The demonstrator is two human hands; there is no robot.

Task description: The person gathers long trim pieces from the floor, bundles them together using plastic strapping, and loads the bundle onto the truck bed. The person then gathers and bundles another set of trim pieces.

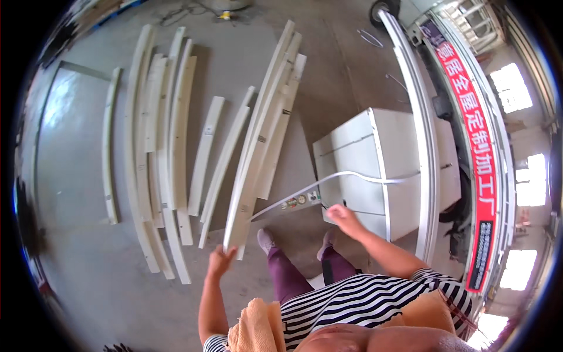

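My left hand [221, 261] is closed round the near end of a long white board [255, 146], which lies tilted among other boards. Beside that end, a thin white flexible strip [305, 188] starts at the board pile. It runs right in a curve over a large white box-shaped panel stack [363, 158]. My right hand [346, 222] is off the near left corner of the stack, below the strip, with its fingers drawn together. A small dark bit shows at its fingertips, too small to name.
Several narrow white boards [135, 146] lie in rows on a grey surface to the left. A long white rail [417, 105] stands along the right, beside a red banner [469, 129]. A wheel [384, 10] is at the far right. Cables [190, 9] lie at the far edge.
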